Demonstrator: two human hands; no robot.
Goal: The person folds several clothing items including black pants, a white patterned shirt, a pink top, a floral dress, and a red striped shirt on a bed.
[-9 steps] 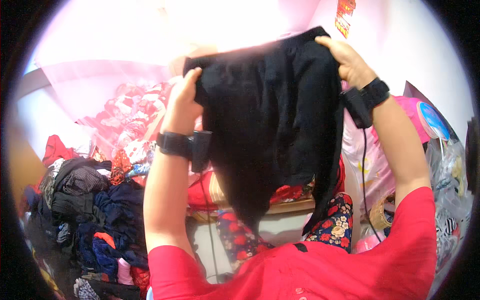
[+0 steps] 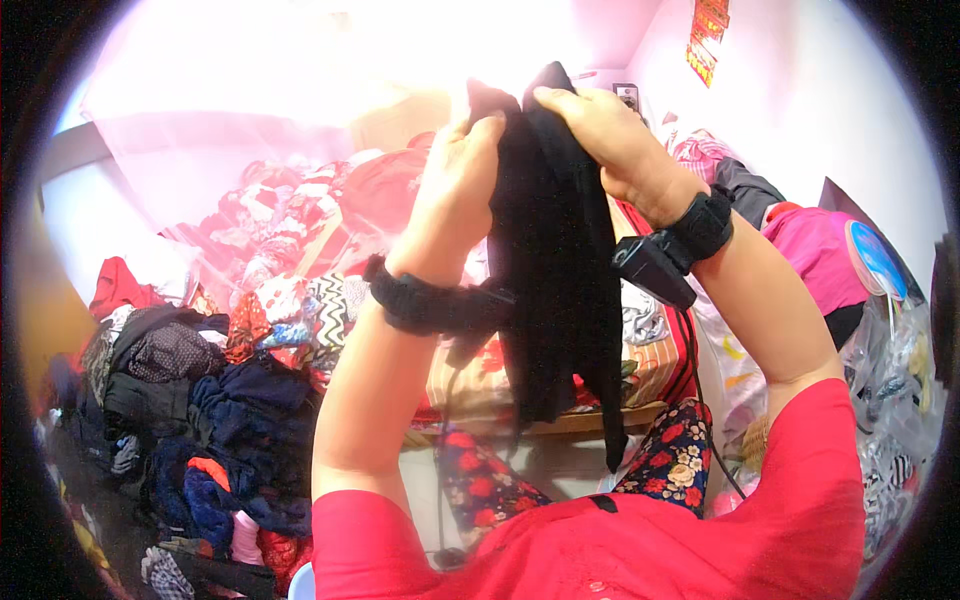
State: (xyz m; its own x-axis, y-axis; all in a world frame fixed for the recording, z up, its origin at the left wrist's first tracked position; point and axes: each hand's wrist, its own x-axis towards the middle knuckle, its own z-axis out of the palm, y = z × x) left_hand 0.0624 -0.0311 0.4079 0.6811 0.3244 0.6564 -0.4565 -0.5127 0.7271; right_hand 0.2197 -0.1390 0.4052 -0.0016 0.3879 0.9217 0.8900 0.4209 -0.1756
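A black cloth garment (image 2: pixel 555 270) hangs from both my hands, raised in front of me. Its top edge looks like a waistband, though its exact kind is unclear. My left hand (image 2: pixel 462 170) pinches one top corner, thumb uppermost. Close beside it, my right hand (image 2: pixel 605 135) grips the other top corner. Between the hands the cloth is folded together lengthwise, with its loose lower end dangling above my lap. A black strap with a small box (image 2: pixel 670 250) is around my right wrist, and another strap (image 2: pixel 430 305) is on the left one.
A heap of dark clothes (image 2: pixel 240 420) lies at the left. Beyond the garment, a bed with a striped cover (image 2: pixel 650 380) carries piled clothing (image 2: pixel 290 210). Plastic bags (image 2: pixel 890 380) and a blue round fan (image 2: pixel 875 260) are at the right, beside a pink cloth (image 2: pixel 815 250).
My hands have come together from wide apart, and the stretched garment has narrowed into a lengthwise fold. More of the bed and the things behind it now shows.
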